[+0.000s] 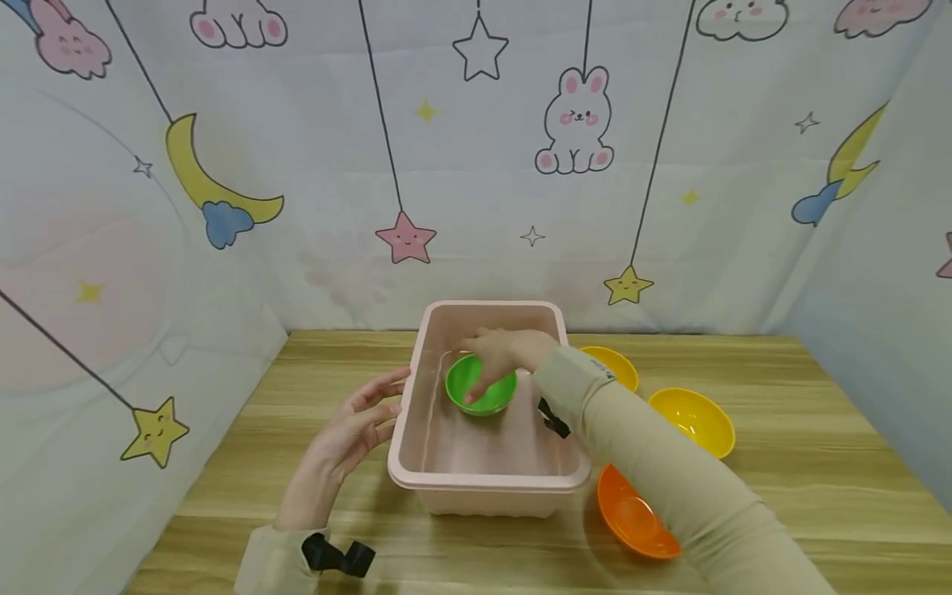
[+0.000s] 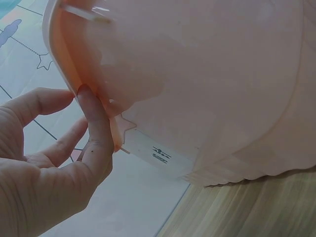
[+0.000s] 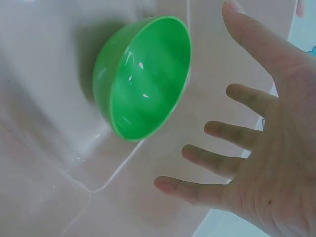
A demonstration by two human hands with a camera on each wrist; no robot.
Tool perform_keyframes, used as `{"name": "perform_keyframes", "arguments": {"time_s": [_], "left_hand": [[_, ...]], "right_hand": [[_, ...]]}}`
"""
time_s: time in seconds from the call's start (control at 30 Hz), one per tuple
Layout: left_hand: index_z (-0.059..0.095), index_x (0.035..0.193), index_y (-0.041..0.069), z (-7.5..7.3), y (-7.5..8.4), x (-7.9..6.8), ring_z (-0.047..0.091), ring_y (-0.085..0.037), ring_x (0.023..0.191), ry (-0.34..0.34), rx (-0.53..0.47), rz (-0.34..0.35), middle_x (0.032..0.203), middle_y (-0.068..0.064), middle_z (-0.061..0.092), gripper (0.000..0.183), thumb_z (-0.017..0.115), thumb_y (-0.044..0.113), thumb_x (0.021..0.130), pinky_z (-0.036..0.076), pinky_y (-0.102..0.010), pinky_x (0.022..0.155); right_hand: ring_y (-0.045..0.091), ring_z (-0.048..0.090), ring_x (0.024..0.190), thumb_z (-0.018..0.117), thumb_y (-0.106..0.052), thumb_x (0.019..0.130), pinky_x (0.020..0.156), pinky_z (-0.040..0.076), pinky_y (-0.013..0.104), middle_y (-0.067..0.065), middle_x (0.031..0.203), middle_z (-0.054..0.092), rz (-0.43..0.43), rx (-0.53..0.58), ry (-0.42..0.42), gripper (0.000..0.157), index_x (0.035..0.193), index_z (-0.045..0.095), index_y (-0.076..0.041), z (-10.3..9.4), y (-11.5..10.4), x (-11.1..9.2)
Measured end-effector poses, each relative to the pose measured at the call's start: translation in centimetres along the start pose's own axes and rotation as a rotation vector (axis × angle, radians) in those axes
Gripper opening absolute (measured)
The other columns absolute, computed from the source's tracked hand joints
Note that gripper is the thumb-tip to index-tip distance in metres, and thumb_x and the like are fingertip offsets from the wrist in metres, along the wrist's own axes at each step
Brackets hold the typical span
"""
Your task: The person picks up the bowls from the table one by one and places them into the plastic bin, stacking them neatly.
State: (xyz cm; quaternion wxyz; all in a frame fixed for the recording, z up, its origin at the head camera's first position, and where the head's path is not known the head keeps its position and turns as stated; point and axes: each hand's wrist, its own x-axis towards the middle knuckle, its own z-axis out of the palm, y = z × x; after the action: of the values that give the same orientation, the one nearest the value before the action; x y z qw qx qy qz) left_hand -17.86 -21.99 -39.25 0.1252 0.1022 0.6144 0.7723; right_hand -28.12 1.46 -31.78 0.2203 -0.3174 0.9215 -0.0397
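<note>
A green bowl [image 1: 487, 401] sits inside a pale pink plastic bin [image 1: 491, 482]. My right hand [image 1: 506, 355] reaches into the bin over the bowl. In the right wrist view the right hand [image 3: 266, 143] has its fingers spread, apart from the green bowl [image 3: 143, 79], whose hollow side shows. At the bin's left side is my left hand [image 1: 353, 430], fingertips at the outer rim. The left wrist view shows the left hand [image 2: 64, 153] with fingertips right at the rim of the bin [image 2: 212, 84], fingers fairly straight.
Right of the bin, partly behind my right sleeve, are two yellow bowls, the nearer yellow bowl [image 1: 695, 417] and the farther yellow bowl [image 1: 617, 364]. An orange bowl [image 1: 632, 521] lies closer to me. A patterned cloth [image 1: 476, 165] hangs behind the wooden table [image 1: 818, 438].
</note>
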Motion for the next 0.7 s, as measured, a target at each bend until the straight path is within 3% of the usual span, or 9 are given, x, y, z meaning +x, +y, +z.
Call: {"name": "perform_keyframes", "arguments": {"time_s": [0.3,0.7], "left_hand": [[0.049,0.137,0.015,0.1,0.0,0.0,0.06,-0.007,0.103,-0.01,0.003,0.007,0.119,0.003,0.051,0.046,0.051,-0.001,0.093,0.055,-0.026,0.085],[0.051,0.136,0.017,0.2,0.0,0.1,0.06,-0.008,0.105,0.008,0.012,0.001,0.119,0.004,0.052,0.046,0.051,0.0,0.094,0.054,-0.027,0.087]], "right_hand": [[0.035,0.031,0.141,0.073,-0.049,0.08,0.113,0.031,0.053,0.01,0.155,0.029,-0.044,0.0,0.018,0.085,0.15,0.031,-0.027,-0.3,0.0,-0.9],[0.031,0.025,0.144,0.067,-0.056,0.082,0.11,0.033,0.057,0.003,0.157,0.026,0.006,-0.07,0.0,0.077,0.148,0.032,-0.038,-0.9,-0.3,-2.8]]}}
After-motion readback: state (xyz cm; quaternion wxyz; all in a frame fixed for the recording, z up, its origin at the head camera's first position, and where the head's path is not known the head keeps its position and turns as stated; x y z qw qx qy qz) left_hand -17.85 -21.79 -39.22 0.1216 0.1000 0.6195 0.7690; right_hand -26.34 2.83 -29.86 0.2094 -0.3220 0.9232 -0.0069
